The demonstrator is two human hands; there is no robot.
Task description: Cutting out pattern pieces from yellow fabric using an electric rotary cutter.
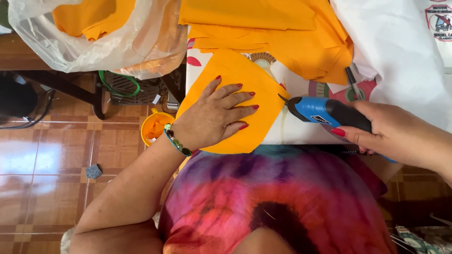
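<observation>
The right hand (395,134) covers the rear of the blue electric cutter (325,113), and its forearm runs off the right edge. The orange fabric stack (282,33) is cut off at the top. The patch (440,21) on the white cloth is cropped

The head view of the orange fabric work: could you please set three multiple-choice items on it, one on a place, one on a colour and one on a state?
1. Where does the left hand lie?
A. flat on the orange fabric piece
B. on the floor
C. inside the plastic bag

2. What colour is the front of the handheld cutter?
A. green
B. blue
C. white

3. How is the right hand?
A. open and empty
B. flat on the table
C. closed around the cutter

Answers: 1 A, its fingers spread on the piece; 2 B, the nose is blue and the grip black; 3 C, fingers wrap the grip, with the tip at the piece's edge.
</observation>
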